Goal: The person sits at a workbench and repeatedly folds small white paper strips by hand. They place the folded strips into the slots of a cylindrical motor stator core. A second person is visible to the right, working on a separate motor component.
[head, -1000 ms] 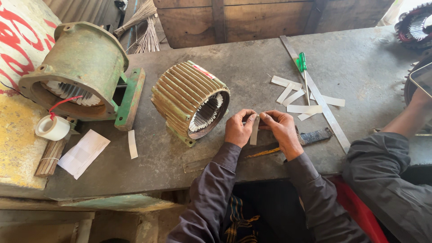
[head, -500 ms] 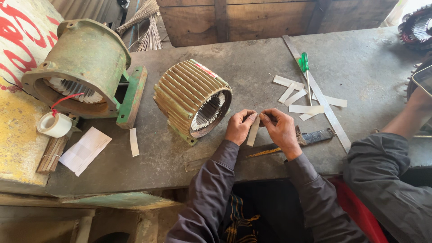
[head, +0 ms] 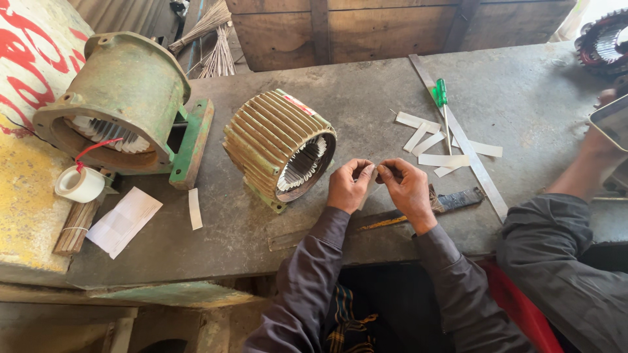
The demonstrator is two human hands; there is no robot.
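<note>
- Your left hand (head: 348, 186) and right hand (head: 407, 186) meet near the front edge of the workbench (head: 366, 91), both pinching a narrow strip of pale paper (head: 368, 185) between thumb and fingertips; most of the strip is hidden behind your fingers.
- Just left of your left hand lies the ribbed motor stator (head: 280, 149) on its side, its open bore turned toward your hands, almost touching your knuckles.
- Under your right wrist a dark-handled knife (head: 451, 200) lies along the front edge, with a long flat bar (head: 314, 234) beside it under your forearms.
- Beyond your right hand, toward the back right corner, loose cut paper strips (head: 443, 159) are scattered around a long steel ruler (head: 461, 140) that runs diagonally; a green-handled screwdriver (head: 442, 98) lies against it.
- At the left end of the bench stands a larger green motor housing (head: 127, 98) on its foot, well apart from your hands.
- In front of it, near the front left corner, sit a roll of white tape (head: 80, 184), a bundle of thin sticks (head: 75, 227), a folded sheet of paper (head: 124, 221) and one single small strip (head: 195, 208).
- At the right edge another person's dark sleeve (head: 562, 261) leans over the bench, that person's hand holding a phone (head: 611, 121).
</note>
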